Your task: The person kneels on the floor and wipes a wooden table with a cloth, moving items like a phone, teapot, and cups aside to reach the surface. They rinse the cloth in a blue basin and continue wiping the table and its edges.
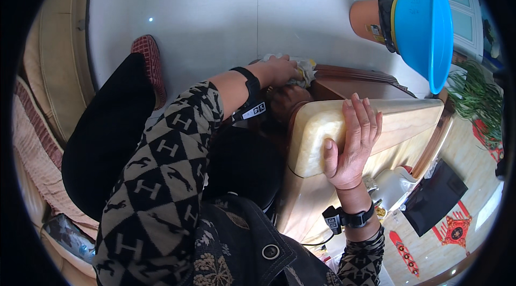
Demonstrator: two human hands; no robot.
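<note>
My left hand (283,70) is closed over a crumpled white-and-yellow cloth (307,69), down at the dark wooden base (350,83) of a stone-topped table. A rounded, carved-looking wooden part (285,100) sits just below that hand. My right hand (355,141) lies on the polished cream stone top (308,141), with its palm down at the rounded corner. Its fingers point away from me and its thumb is spread; nothing is held in it. Both wrists wear black straps with small tagged devices.
A blue plastic basin (419,36) sits on an orange bin (363,20) with a black liner, beyond the table. A beige sofa (60,60) runs along the left. My foot in a red slipper (149,68) rests on the tiled floor (209,24). Green leaves (479,100) hang at right.
</note>
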